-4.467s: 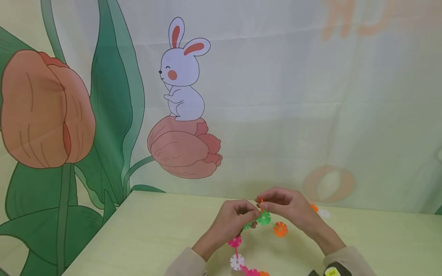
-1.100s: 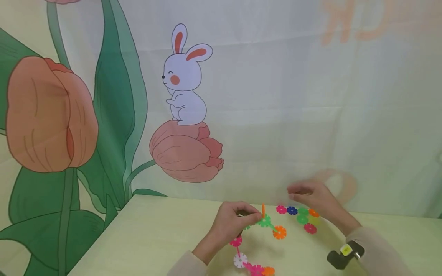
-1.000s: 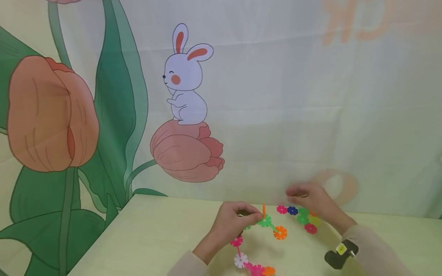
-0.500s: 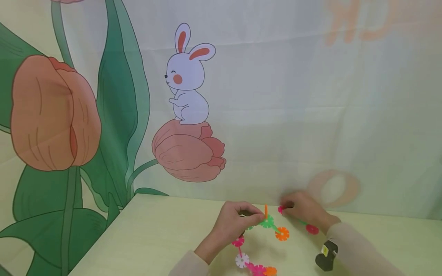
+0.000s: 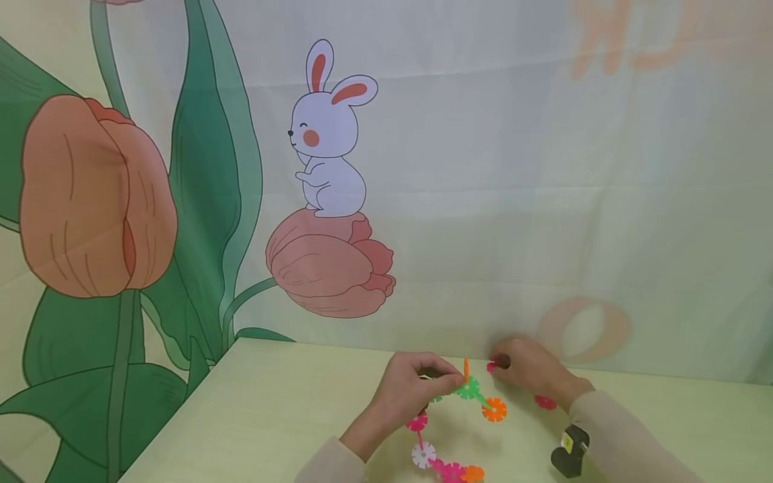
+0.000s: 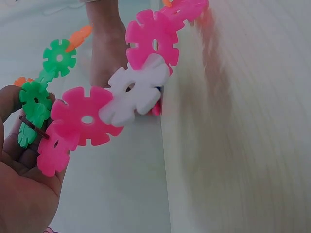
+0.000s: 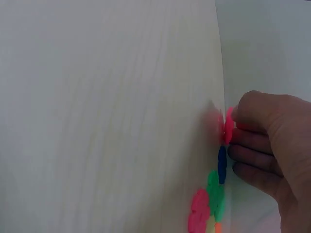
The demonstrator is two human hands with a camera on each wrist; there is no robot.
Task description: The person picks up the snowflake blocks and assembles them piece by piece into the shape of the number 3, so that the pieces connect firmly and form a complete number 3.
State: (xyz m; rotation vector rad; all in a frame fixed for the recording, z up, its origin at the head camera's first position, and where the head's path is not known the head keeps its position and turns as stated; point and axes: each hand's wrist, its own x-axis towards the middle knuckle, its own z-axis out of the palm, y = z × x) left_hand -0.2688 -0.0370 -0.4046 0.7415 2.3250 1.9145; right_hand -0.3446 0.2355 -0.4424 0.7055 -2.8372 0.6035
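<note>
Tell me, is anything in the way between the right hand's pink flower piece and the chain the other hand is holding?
Nothing visible is. The right hand pinches the pink piece right beside the chain that the left hand holds; only bare table shows in the small gap.

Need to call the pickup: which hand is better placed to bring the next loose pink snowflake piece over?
Right hand: its fingers are already on the pink piece. Left hand is busy holding the chain.

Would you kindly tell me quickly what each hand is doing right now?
Left hand: holding the snowflake-piece chain, fingers curled round it.
Right hand: fingers pinching a pink piece among the loose ones on the table.
</note>
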